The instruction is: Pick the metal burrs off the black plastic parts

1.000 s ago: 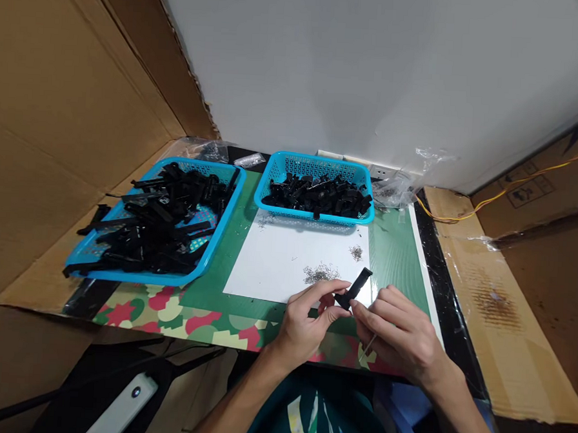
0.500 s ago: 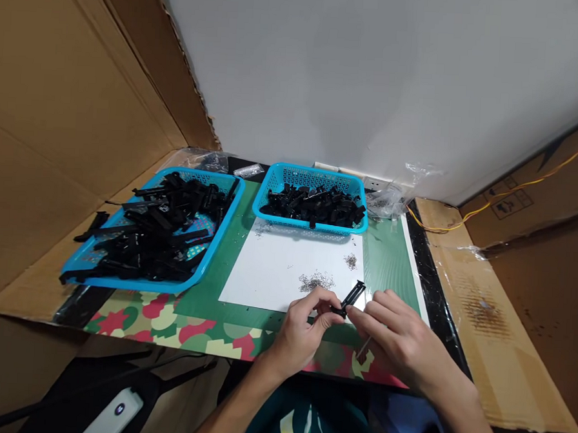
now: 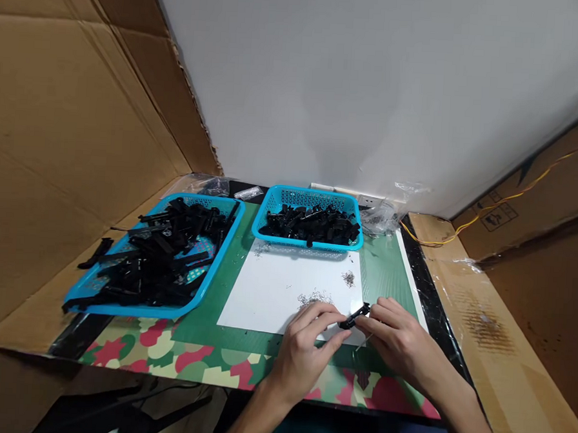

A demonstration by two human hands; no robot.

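Observation:
Between my two hands, over the lower right edge of a white sheet [image 3: 266,286], is a small black plastic part [image 3: 354,318]. The fingertips of my left hand [image 3: 311,340] are at its left end, closed on it. My right hand [image 3: 401,335] pinches its right side, and a thin metal rod [image 3: 364,342] sticks out below those fingers. A pile of tiny metal springs or clips [image 3: 316,298] lies just beyond my left hand, with a smaller pile [image 3: 348,279] farther back.
Two blue baskets hold many black parts: a large one [image 3: 208,283] at left, a smaller one [image 3: 307,244] at the back. Clear plastic bags [image 3: 383,218] and a yellow wire [image 3: 462,232] lie at back right. Cardboard walls [image 3: 105,103] flank the table.
The view has tilted up, so the table sits lower. The black part has turned to a flatter angle, and the fingers of my left hand have straightened somewhat.

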